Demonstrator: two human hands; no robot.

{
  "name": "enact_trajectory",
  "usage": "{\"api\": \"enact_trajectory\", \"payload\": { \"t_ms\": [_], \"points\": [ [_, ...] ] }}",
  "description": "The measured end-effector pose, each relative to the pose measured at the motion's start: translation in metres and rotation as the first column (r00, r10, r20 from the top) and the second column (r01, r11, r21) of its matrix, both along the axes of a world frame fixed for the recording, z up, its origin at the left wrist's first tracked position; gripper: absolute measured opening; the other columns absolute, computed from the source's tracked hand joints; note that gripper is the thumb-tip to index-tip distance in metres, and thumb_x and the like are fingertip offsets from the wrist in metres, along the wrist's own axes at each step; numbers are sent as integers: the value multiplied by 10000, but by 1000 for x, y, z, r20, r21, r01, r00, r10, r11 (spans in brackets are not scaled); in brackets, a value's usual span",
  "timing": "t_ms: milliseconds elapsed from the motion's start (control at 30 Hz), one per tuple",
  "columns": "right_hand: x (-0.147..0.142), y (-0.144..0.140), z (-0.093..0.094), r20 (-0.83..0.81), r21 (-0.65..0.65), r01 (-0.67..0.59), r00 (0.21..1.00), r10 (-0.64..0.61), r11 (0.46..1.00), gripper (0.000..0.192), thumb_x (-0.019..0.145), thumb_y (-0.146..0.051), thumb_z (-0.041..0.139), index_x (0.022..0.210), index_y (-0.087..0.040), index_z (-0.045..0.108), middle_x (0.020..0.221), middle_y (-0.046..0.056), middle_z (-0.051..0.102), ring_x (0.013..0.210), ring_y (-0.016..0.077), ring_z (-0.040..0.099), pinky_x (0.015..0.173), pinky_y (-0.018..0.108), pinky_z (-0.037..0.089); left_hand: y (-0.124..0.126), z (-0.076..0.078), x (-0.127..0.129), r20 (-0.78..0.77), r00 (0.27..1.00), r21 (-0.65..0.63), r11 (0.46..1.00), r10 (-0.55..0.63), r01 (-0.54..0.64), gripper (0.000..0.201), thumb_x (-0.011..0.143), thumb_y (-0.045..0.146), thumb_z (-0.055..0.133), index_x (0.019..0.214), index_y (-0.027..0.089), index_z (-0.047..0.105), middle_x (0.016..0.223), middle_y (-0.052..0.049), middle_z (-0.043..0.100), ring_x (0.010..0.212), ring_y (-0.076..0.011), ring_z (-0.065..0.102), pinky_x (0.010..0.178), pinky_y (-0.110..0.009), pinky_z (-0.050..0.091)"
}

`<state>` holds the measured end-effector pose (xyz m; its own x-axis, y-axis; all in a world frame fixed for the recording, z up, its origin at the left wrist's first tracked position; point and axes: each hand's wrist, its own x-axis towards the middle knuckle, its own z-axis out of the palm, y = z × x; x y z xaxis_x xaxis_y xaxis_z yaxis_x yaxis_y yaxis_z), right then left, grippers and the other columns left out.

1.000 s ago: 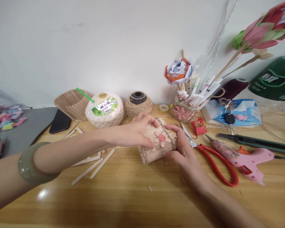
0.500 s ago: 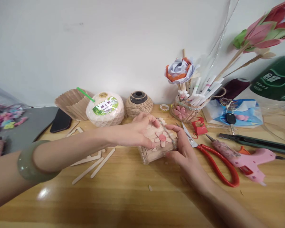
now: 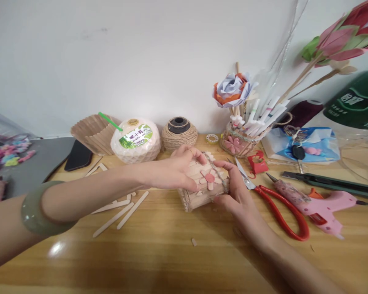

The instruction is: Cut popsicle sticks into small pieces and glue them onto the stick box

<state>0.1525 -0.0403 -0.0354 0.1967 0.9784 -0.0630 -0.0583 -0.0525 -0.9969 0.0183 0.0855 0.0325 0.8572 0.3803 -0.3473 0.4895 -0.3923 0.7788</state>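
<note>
On the wooden table lies a small popsicle-stick pot (image 3: 205,198) on its side, covered in pale wooden sticks. A pink-centred wooden flower (image 3: 209,178) faces up on its wall, and a glittery cord runs round its right end. My left hand (image 3: 179,168) reaches over the pot from the left, fingers curved round its top and thumb by the flower. With fingers and thumb bent round the right end, my right hand (image 3: 234,190) grips the pot too. The pot's underside and part of its back are hidden.
Scissors (image 3: 272,204), a pink glue gun (image 3: 319,208) and a box cutter (image 3: 331,183) lie at right. Behind stand a twine spool (image 3: 179,136), a white coconut (image 3: 135,143) and a decorated pen pot (image 3: 237,143). Loose popsicle sticks (image 3: 132,210) lie left.
</note>
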Motion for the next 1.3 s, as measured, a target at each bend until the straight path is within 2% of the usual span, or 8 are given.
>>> {"api": "enact_trajectory", "payload": {
  "t_ms": [367, 533, 767, 933, 1133, 1300],
  "points": [
    [-1, -1, -1, 13, 2, 2, 1000, -2, 1000, 544, 668, -164, 491, 1176, -286, 337, 1044, 4, 540, 903, 199, 524, 768, 334, 416, -5, 3, 3, -42, 999, 67, 998, 4, -1, 469, 621, 163, 604, 1045, 223, 412, 1171, -62, 349, 1209, -284, 309, 1047, -470, 259],
    [0, -2, -2, 18, 17, 9, 1000, -9, 1000, 534, 676, -162, 500, 1173, -276, 343, 1074, 10, 540, 941, 202, 521, 795, 335, 415, -5, 4, 3, -56, 998, 94, 996, 0, 5, 458, 617, 169, 602, 1023, 233, 401, 1176, -53, 344, 1198, -289, 309, 1037, -479, 264],
    [0, -2, -1, 5, 22, -2, 1000, 2, 1000, 535, 672, -161, 498, 1171, -274, 340, 1064, 13, 546, 911, 194, 536, 783, 335, 430, -3, 0, 1, -23, 1000, 57, 998, -9, 10, 491, 584, 174, 583, 1028, 235, 383, 1163, -57, 337, 1195, -292, 306, 1013, -486, 292],
    [0, 0, -3, 25, 23, 11, 1000, -11, 1000, 494, 731, -237, 578, 1162, -277, 340, 1027, 14, 564, 911, 200, 566, 779, 340, 455, 1, -3, -1, 5, 1000, -1, 1000, -14, 14, 508, 573, 189, 615, 1025, 261, 394, 1140, -38, 353, 1202, -301, 304, 993, -491, 310],
    [-4, 1, -6, 60, 8, 56, 997, -56, 998, 490, 761, -259, 636, 1155, -296, 348, 897, -28, 568, 769, 162, 591, 674, 293, 476, -2, 3, 0, -35, 999, 1, 1000, -1, 1, 519, 563, 164, 596, 1033, 243, 390, 1178, -53, 337, 1198, -294, 312, 978, -463, 339],
    [-4, 2, -5, 79, 33, 66, 995, -68, 997, 469, 758, -244, 633, 1135, -288, 358, 875, -33, 555, 740, 146, 573, 631, 262, 463, -3, 3, 0, -24, 1000, -4, 1000, 19, -19, 510, 566, 162, 600, 1028, 241, 398, 1176, -57, 356, 1212, -297, 311, 988, -470, 339]
  ]
}}
